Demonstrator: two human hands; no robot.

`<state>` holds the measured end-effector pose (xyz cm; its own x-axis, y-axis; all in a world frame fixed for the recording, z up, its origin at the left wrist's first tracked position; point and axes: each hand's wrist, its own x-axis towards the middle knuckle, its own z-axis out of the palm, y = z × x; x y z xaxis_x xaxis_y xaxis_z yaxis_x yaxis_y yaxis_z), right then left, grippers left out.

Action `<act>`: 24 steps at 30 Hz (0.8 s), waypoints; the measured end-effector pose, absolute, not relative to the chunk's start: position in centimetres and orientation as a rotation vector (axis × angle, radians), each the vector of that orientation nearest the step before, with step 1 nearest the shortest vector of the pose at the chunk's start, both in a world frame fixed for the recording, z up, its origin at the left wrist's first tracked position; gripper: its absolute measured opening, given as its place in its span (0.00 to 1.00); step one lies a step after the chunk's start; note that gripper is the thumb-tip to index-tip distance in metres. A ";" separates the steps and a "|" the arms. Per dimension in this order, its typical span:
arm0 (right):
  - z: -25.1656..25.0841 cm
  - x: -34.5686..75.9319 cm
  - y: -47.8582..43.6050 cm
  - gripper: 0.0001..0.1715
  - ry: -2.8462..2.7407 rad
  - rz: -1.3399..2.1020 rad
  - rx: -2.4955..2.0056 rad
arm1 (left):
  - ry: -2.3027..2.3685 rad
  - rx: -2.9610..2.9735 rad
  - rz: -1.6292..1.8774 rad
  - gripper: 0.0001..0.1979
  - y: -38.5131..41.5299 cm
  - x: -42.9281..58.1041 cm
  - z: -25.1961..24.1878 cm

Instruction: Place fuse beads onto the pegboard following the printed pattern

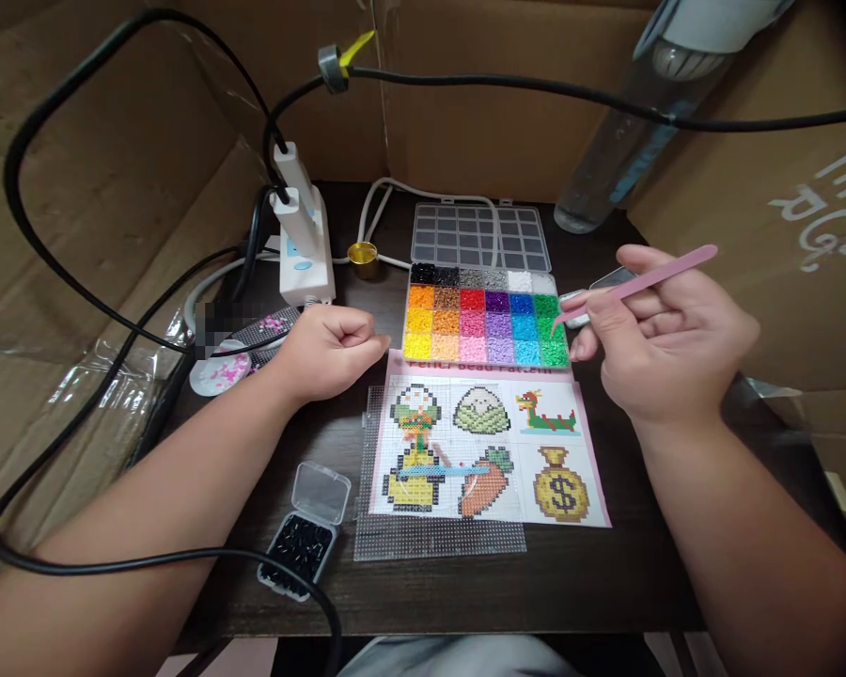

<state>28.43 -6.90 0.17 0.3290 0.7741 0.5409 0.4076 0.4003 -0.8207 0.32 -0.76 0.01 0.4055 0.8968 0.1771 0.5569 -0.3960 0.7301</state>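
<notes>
My right hand (669, 338) grips pink tweezers (666, 271), and their bent tip reaches into the green beads (553, 329) at the right side of the bead box (490, 362). The box lies open, its compartments filled with beads sorted by colour. My left hand (335, 350) rests in a loose fist on the table, left of the box, with nothing visible in it. Below the box, a clear pegboard (437, 541) lies over a printed pattern sheet (596, 512). Green, orange and blue beads stand on the pegboard above the printed egg-like figure and the carrot.
A small open case (300, 555) of black beads sits at front left. Behind my left hand are a white dish (215, 371) with pink beads and a power strip (306, 273). Black cables (162, 559) cross the view. A gold cup (363, 259) and a clear cylinder (599, 179) stand farther back.
</notes>
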 end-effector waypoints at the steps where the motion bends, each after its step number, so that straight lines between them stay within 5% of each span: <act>1: 0.3 28.3 -7.0 0.16 -1.293 0.347 -1.218 | 1.229 2.083 0.764 0.23 -0.8 0.3 0.0; 11: 0.5 27.9 -7.0 0.05 -1.390 0.284 -1.255 | 1.227 2.092 0.760 0.22 -0.8 0.4 0.0; 24: 0.0 28.0 -6.6 0.09 -1.312 0.275 -1.163 | 1.232 2.109 0.752 0.22 -0.7 0.4 0.0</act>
